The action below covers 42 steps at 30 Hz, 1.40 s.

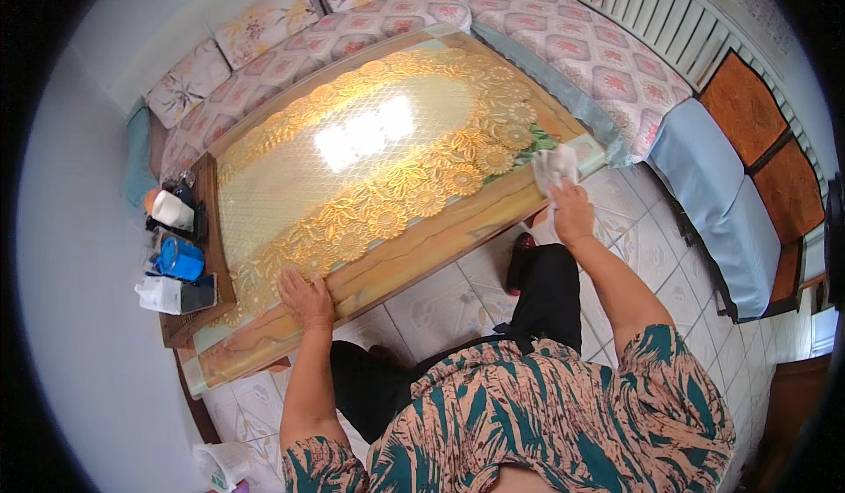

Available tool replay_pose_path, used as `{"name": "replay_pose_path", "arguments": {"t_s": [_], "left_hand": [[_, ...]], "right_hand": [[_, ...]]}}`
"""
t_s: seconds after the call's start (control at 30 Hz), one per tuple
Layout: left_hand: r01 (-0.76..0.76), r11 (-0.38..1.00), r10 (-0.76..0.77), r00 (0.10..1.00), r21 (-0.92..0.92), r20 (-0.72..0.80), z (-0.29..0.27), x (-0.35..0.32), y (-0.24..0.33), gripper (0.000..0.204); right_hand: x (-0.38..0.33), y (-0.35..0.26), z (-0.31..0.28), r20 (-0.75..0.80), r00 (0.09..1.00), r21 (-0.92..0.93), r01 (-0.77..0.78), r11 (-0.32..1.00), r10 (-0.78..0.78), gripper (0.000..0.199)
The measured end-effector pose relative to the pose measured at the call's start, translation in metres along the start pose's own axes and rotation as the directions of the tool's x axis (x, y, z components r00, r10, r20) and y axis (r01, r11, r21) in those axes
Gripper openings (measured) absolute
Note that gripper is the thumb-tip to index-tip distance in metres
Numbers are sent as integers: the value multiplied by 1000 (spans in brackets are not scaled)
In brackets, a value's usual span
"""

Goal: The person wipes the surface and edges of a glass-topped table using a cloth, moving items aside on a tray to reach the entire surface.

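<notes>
White crumpled cloth is clutched in the right hand at the glass-topped wooden table's corner; the left hand, fingers spread, braces flat on its near edge.

I'm in a home's sitting room: cushioned benches with patterned pillows wrap around my low table, a radiator lines the wall, and tiles cover the floor.

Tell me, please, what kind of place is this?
Probably a home living room: a long corner sofa with floral patterned cushions wraps a low glass-topped wooden table with a golden lace cover, on a pale tiled floor.
</notes>
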State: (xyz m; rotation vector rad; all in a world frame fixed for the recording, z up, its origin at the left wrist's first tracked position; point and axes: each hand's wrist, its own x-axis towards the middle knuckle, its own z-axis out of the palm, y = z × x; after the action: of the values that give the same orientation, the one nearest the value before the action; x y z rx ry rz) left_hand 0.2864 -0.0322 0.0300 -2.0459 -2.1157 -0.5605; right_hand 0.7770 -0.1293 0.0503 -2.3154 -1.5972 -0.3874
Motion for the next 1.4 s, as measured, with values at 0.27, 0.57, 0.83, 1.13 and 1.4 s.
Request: {"name": "replay_pose_path", "arguments": {"t_s": [0.27, 0.57, 0.83, 1.13, 1.4], "left_hand": [[58, 998, -59, 990, -8, -130, 2, -14, -2, 54], [77, 996, -73, 992, 33, -104, -3, -14, 7, 56], [112, 992, -112, 994, 55, -8, -6, -14, 9, 57], [55, 998, -55, 998, 36, -6, -9, -13, 5, 55], [-20, 998, 22, 999, 53, -25, -8, -14, -4, 51]], "right_hand": [[-34, -161, -13, -31, 886, 263, 453, 852, -462, 34], [-41, -292, 15, -78, 664, 530, 660, 532, -744, 38], [64, -245, 27, 116, 811, 281, 527, 802, -574, 36], [144, -125, 55, 193, 945, 132, 240, 962, -263, 38], [186, 9, 94, 90, 992, 8, 85, 996, -85, 44]]}}
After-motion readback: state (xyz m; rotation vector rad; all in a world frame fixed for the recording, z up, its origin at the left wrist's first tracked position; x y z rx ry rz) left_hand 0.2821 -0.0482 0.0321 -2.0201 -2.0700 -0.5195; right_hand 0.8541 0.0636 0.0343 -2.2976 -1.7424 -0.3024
